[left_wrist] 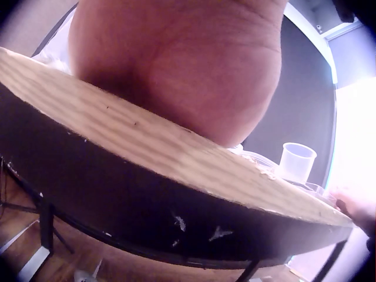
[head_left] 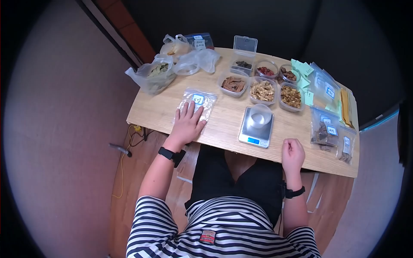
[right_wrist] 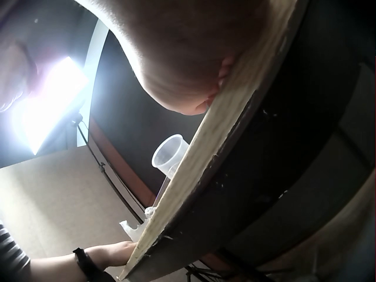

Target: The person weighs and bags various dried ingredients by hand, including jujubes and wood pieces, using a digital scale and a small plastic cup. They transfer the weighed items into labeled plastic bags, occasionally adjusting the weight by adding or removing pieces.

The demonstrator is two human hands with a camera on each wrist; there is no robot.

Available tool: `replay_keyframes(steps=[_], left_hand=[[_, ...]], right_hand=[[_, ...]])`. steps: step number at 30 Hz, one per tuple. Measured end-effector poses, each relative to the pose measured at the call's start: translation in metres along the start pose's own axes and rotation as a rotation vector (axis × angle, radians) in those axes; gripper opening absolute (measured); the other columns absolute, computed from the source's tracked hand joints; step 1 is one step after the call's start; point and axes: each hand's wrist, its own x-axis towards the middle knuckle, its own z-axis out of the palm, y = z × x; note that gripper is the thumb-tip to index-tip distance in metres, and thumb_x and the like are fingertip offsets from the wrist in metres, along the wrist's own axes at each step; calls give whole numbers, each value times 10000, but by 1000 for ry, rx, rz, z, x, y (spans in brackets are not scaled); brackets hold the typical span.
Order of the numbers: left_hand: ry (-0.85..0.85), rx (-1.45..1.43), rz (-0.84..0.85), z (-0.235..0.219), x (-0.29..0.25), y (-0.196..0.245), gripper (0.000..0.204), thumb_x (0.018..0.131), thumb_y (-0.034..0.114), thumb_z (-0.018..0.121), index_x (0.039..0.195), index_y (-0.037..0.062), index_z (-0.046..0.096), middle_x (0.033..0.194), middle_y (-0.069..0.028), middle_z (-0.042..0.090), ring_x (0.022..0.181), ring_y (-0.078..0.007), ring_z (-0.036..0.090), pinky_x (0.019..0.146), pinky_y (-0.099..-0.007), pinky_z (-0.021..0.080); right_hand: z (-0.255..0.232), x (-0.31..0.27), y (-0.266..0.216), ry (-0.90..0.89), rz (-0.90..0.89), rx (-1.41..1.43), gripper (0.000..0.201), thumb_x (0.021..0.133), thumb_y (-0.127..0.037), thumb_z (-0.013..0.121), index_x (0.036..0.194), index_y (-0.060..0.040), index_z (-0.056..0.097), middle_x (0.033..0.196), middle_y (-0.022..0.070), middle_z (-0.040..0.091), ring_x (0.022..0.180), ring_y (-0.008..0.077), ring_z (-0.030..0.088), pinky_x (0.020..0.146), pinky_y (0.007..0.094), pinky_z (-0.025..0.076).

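Note:
My left hand (head_left: 187, 126) lies with fingers spread on a clear zip bag (head_left: 208, 99) that has a blue-bordered label. In the left wrist view the heel of that hand (left_wrist: 182, 70) fills the upper part, at the table's front edge. My right hand (head_left: 293, 155) rests at the front edge, fingers curled in toward the palm, holding nothing. Between the hands stands a digital scale (head_left: 246, 132) with a lit blue display. On its plate sits a clear plastic cup (head_left: 260, 117), also seen upright in the left wrist view.
Behind the scale are tubs of bark strips (head_left: 233, 84), pale slices (head_left: 262, 91), brown pieces (head_left: 291, 96) and red dried fruit (head_left: 266, 71). Plastic bags (head_left: 161, 75) stand at the back left. Labelled zip bags (head_left: 325, 129) and green papers (head_left: 302, 69) lie along the right side.

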Motion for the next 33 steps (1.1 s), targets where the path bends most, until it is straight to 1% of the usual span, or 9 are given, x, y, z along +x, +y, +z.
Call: replay_keyframes(steps=[7,12,13,14,16,17,19,23,33], left_hand=[[-15,-7,-30,-7,7,4,626,1026,496,455,1548,155,395,1644,-205,242,1532,-397,178,1215,-588,134],[247,-198,55,-15,-4,35,618,992,387,544,1524,101,414,1624,-225,270,1520,-422,188,1207,-608,150],[463,-146,142,-21,-6,52,431,982,291,580,1342,54,591,1412,-236,538,1368,-395,450,1109,-539,357],[465,-163,159,-27,-11,61,431,982,291,580,1342,54,591,1412,-236,538,1368,-395,450,1109,-539,357],[240,-568,157,-31,-16,76,250,993,207,562,1009,-7,690,1017,-177,703,967,-357,655,852,-443,499],[239,-580,170,-28,-13,83,250,993,207,562,1009,-7,690,1017,-177,703,967,-357,655,852,-443,499],[433,-811,218,-19,-7,97,292,993,160,572,750,3,608,643,-100,600,603,-289,577,593,-398,450],[268,-1106,-82,0,2,106,303,999,161,565,745,-3,567,638,-147,546,584,-318,536,572,-382,428],[366,-700,120,14,2,113,344,992,201,576,715,0,541,657,-190,525,607,-379,531,581,-450,416]], right_hand=[[-2,1,-5,15,-28,-23,134,913,-121,654,812,-35,637,702,93,560,664,283,567,620,405,447],[-2,2,-7,19,-35,-61,150,902,-126,656,781,-43,629,690,95,562,667,290,571,615,414,449],[-2,2,-8,28,-44,-66,152,893,-124,661,767,-47,627,692,96,568,666,295,577,609,418,449],[-2,2,-7,40,-39,-85,152,893,-124,661,767,-47,627,692,96,568,666,295,577,609,418,449],[-1,2,-5,44,-66,-86,152,888,-128,666,762,-52,629,689,94,572,662,300,583,605,420,451],[-1,2,-5,50,-74,-83,148,880,-130,672,760,-53,630,685,97,570,658,306,583,604,425,454],[-1,2,-7,45,-66,-105,150,878,-129,672,757,-52,629,691,101,579,667,310,589,610,428,459],[1,3,-8,64,-84,-155,153,871,-135,676,744,-61,633,724,114,621,702,324,617,638,440,488],[0,0,-8,86,-101,-214,201,877,-188,659,709,-78,639,716,93,620,711,311,633,652,443,506]])
